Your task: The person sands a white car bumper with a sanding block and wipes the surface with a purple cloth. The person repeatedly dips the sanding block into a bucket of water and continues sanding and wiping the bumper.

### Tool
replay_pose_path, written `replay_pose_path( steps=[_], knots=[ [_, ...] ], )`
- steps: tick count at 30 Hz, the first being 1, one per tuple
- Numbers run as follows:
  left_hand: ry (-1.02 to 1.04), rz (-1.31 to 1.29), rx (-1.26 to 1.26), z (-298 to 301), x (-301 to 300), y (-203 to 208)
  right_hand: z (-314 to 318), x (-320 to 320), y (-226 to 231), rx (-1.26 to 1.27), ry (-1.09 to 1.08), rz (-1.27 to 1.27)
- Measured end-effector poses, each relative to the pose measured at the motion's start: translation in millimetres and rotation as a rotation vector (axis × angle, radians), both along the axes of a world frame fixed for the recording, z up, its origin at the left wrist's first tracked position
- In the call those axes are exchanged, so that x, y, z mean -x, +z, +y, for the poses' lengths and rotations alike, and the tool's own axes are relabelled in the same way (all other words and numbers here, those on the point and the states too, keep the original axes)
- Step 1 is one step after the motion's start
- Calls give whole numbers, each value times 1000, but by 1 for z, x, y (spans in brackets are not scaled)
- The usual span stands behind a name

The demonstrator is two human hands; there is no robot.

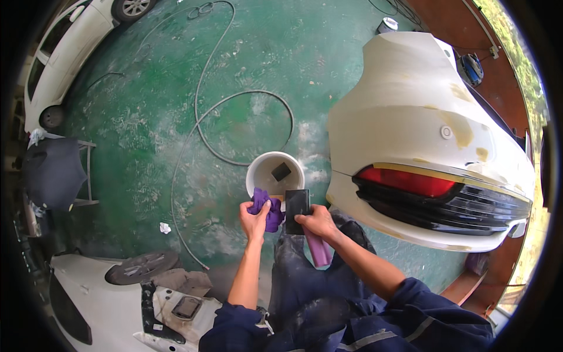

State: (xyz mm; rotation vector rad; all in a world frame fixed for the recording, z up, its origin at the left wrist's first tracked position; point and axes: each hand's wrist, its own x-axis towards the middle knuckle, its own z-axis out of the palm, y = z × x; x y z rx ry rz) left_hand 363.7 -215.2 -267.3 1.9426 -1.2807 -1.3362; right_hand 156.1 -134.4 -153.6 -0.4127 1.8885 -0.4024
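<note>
Left grip is closed on a bunched purple cloth, thumb on top, and the right grip has a dark flat block pinched by its lower right edge. So that's 2 hands, both busy. Block and cloth sit side by side, up at the near edge of a white bucket. A purple strip hangs down below the right hand; can't really tell if those same fingers hold it or if it's just resting on the lap.

My guess on handling: the block looks light and fairly stiff, maybe slick if it's wet, so I'd hold it by the long sides with the thumb flat on the face. Cloth looks soft and floppy, nothing fragile, so just grab a fistful anywhere.

Inside the bucket there's 1 more dark piece. Past that, a grey hose loops over the green floor. Off to the right is the back end of a white car with tan patches and a red taillight.
</note>
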Motion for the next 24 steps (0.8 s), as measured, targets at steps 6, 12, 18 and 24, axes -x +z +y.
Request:
replay_pose_path(
  steps=[6,12,18,24],
  knots=[
    [-185,-273,208,-18,2,-58,-81,-41,-273,-91,-55,-2],
    [-293,-232,428,-41,1,-92,-134,-26,-479,232,-97,-37],
    [-573,-161,231,-58,50,-178,-123,0,-556,258,985,804],
    [-668,-465,-152,-53,71,-377,-116,-1,-552,-95,549,792]
  ],
)
